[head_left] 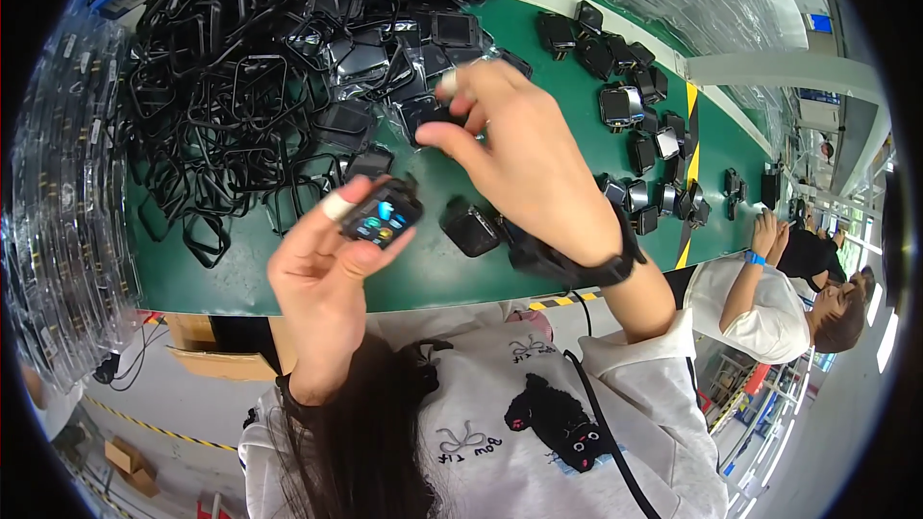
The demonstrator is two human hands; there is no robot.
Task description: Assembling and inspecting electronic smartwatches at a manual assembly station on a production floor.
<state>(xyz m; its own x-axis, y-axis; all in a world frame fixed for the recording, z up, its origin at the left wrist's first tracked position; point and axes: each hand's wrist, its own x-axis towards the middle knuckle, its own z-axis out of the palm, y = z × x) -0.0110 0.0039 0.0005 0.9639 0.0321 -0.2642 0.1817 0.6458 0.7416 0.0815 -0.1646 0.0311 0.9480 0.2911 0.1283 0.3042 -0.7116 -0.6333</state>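
Observation:
My left hand [322, 264] grips a small smartwatch [383, 216] between thumb and fingers, its screen lit with coloured icons. A whitish finger cover sits on one of its fingers. My right hand [519, 139] hovers over the near edge of a heap of black watch parts, thumb and fingers apart and slightly blurred. Behind its fingertips lies a dark part [433, 115], apparently not pinched. On the green table below the right wrist rests a black watch case [471, 229]. A black band [606, 271] circles that wrist.
Black frames [240, 106] are heaped at the left. Several watch cases [620, 106] lie in groups at the right. Stacked clear plastic trays [72, 202] border the left side. Yellow-black tape [686, 202] crosses the green table [404, 293]. Another person [760, 298] sits to the right.

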